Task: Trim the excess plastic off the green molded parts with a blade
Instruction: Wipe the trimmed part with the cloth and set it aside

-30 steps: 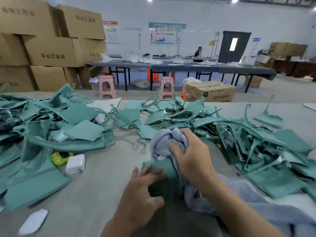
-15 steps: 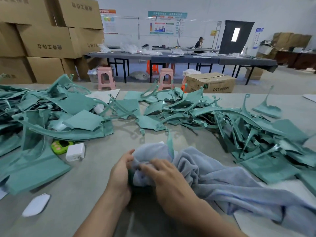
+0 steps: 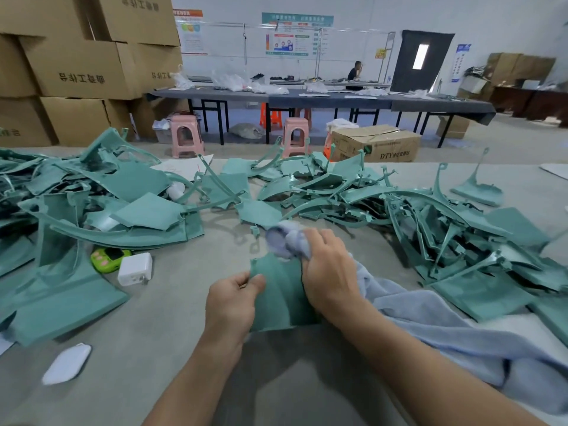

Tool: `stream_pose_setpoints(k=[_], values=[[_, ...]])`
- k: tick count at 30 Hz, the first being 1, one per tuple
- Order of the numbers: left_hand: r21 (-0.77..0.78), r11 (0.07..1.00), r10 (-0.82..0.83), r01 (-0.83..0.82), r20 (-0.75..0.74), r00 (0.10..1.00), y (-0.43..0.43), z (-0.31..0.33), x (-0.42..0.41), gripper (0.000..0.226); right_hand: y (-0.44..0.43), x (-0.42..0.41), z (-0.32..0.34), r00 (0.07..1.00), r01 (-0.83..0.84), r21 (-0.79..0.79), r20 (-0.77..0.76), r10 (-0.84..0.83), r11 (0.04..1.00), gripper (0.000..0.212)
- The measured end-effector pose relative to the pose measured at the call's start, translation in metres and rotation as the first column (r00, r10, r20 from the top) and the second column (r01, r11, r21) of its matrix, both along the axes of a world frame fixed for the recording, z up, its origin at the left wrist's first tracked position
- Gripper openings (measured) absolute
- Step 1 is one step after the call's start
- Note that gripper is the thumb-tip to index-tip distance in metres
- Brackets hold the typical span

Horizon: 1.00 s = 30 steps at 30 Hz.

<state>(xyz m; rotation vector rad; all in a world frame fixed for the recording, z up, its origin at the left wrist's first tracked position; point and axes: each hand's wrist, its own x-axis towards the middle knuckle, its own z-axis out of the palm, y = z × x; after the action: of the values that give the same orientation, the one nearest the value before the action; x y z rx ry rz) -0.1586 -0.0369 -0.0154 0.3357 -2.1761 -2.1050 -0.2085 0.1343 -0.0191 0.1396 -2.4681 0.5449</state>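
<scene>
Left hand (image 3: 233, 299) has come off the cloth (image 3: 445, 327) since half a second ago, green part (image 3: 281, 298) now uncovered, right hand (image 3: 330, 272) and its wad moved up to the far edge.
We have the green part on or just over the counter (image 3: 172, 321), right in front of us between both hands. Left fingers pinch its left edge near the top. Right fingers are curled round the bunched cloth, pressing it on the top right corner. The part is a matte teal panel, flat, roughly square, notched along the top. We judge it light, thin and stiff with some flex, and smooth enough to slide, so grip at an edge, clear of the trim line. More parts lie heaped (image 3: 430, 216) behind and to both sides. No blade seen.
</scene>
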Motion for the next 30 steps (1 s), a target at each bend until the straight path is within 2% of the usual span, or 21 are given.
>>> stream_pose_setpoints(k=[1, 2, 4, 6, 10, 13, 16, 18, 20, 22, 24, 25, 27, 30], values=[[-0.024, 1.000, -0.011, 0.011, -0.015, 1.000, -0.002, -0.001, 0.001, 0.014, 0.006, -0.005, 0.004, 0.996, 0.055, -0.108, 0.072, -0.047, 0.993, 0.009], [-0.026, 1.000, -0.018, 0.017, -0.026, 0.999, -0.004, -0.002, 0.003, 0.015, 0.013, -0.011, 0.009, 0.984, 0.125, -0.212, 0.152, -0.094, 0.969, 0.010], [0.009, 1.000, 0.004, -0.004, -0.046, 0.999, -0.005, -0.002, 0.006, 0.018, 0.024, -0.014, 0.017, 0.968, 0.192, -0.298, 0.214, -0.130, 0.935, 0.019], [-0.003, 0.999, 0.052, -0.053, -0.073, 0.996, -0.005, -0.001, 0.005, 0.021, 0.018, -0.002, 0.022, 0.984, 0.106, -0.262, 0.166, -0.063, 0.959, 0.011], [-0.099, 0.992, 0.071, -0.079, -0.084, 0.994, -0.005, -0.003, -0.001, 0.028, -0.011, 0.053, 0.015, 0.983, -0.105, 0.009, 0.152, 0.103, 0.994, 0.017], [-0.155, 0.985, 0.064, -0.077, -0.084, 0.994, -0.008, -0.007, -0.003, 0.028, -0.034, 0.102, 0.005, 0.923, -0.361, 0.030, 0.150, 0.353, 0.932, 0.014], [-0.055, 0.998, 0.002, -0.001, 0.015, 1.000, -0.015, -0.006, -0.009, 0.035, -0.049, 0.119, 0.001, 0.858, -0.483, -0.012, 0.191, 0.476, 0.876, 0.012], [-0.025, 0.998, -0.048, 0.049, 0.044, 0.998, -0.016, -0.004, -0.009, 0.035, -0.046, 0.110, 0.002, 0.885, -0.449, 0.029, 0.155, 0.440, 0.893, 0.018], [-0.020, 0.998, -0.065, 0.065, 0.011, 0.998, -0.014, -0.005, -0.003, 0.038, -0.041, 0.097, 0.003, 0.941, -0.337, 0.089, 0.077, 0.331, 0.937, 0.021], [0.023, 0.996, -0.089, 0.089, -0.009, 0.996, -0.012, -0.005, 0.003, 0.031, -0.032, 0.081, 0.006, 0.989, -0.145, 0.000, -0.027, 0.145, 0.989, 0.018], [0.072, 0.984, -0.163, 0.165, -0.027, 0.986, -0.011, -0.003, 0.006, 0.030, -0.020, 0.061, 0.013, 0.993, 0.066, -0.132, -0.088, -0.078, 0.989, 0.014], [0.070, 0.977, -0.201, 0.203, -0.038, 0.979, -0.010, -0.002, 0.006, 0.030, -0.012, 0.049, 0.016, 0.987, 0.127, -0.171, -0.073, -0.141, 0.977, 0.011], [0.035, 0.961, -0.272, 0.274, -0.064, 0.960, -0.011, 0.000, 0.007, 0.032, 0.007, 0.022, 0.021, 0.984, 0.175, -0.244, 0.056, -0.167, 0.954, 0.010], [0.029, 0.936, -0.346, 0.352, -0.114, 0.931, -0.010, 0.004, 0.013, 0.033, 0.031, -0.014, 0.031, 0.948, 0.216, -0.207, 0.278, -0.154, 0.954, 0.020]])
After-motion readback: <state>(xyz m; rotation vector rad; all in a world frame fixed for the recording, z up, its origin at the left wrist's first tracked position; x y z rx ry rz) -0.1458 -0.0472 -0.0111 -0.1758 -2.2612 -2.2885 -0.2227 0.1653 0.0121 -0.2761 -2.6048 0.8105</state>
